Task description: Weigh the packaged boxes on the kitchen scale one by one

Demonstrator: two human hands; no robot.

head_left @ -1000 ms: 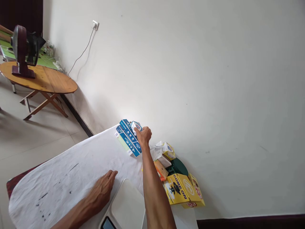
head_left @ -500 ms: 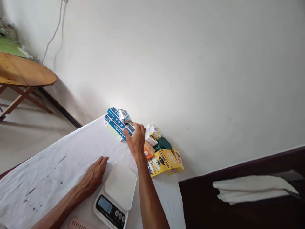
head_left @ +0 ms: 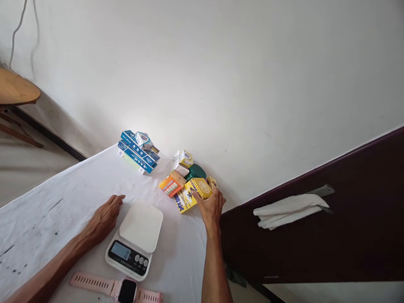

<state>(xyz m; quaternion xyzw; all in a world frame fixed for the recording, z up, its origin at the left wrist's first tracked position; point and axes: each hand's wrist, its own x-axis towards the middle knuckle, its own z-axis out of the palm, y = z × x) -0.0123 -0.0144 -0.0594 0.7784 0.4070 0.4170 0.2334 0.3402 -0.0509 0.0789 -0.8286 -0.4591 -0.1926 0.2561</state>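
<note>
My left hand [head_left: 105, 214] lies on the white cloth left of the kitchen scale [head_left: 141, 225], fingers stretched out and holding nothing. My right hand [head_left: 211, 206] grips the right end of a yellow box [head_left: 198, 188] marked "COME ON", thumb on its near side and fingers on the far side, partly hidden. Behind those fingers a smaller yellow box [head_left: 212, 182] shows. Against the yellow box lean an orange box [head_left: 172, 183] and a dark green round container [head_left: 196, 171]. A white-and-yellow box [head_left: 183, 160] sits behind them.
Blue and white boxes [head_left: 137, 153] are stacked at the table's back left, a small white box [head_left: 144, 140] on top. A pink-strapped watch [head_left: 127, 290] lies before the scale. The wall borders the back; a white cloth [head_left: 292, 210] hangs at right.
My right hand has left the blue boxes and moved right to the yellow box. The view has shifted right, bringing the whole watch into sight. My left hand still rests beside the scale.
</note>
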